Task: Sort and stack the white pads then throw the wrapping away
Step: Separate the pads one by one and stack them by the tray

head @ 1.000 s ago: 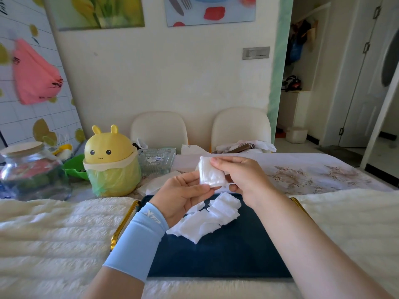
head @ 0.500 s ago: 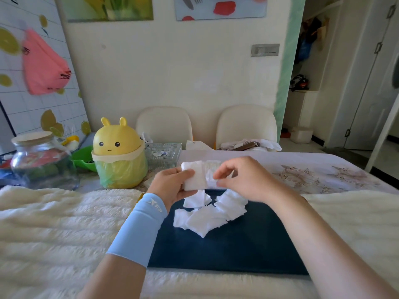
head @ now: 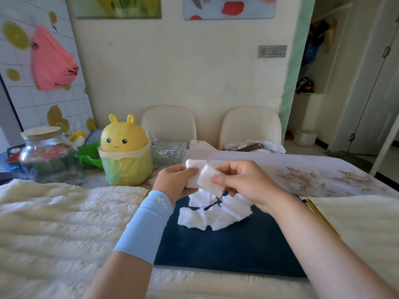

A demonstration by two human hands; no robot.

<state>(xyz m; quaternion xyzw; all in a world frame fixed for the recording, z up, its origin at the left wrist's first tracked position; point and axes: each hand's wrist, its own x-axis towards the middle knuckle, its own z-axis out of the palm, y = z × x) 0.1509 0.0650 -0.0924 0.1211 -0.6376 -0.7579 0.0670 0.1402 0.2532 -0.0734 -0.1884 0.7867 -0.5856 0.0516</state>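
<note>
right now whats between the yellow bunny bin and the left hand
Nothing: in the head view, only bare table separates the yellow bunny bin from the left hand.

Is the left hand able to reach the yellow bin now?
Probably yes, once freed: the left hand now shares a pad bundle with the right hand, and nothing stands between it and the bin.

pads: white | mat: navy | bin: yellow, green liner | wrist sleeve: light blue
</note>
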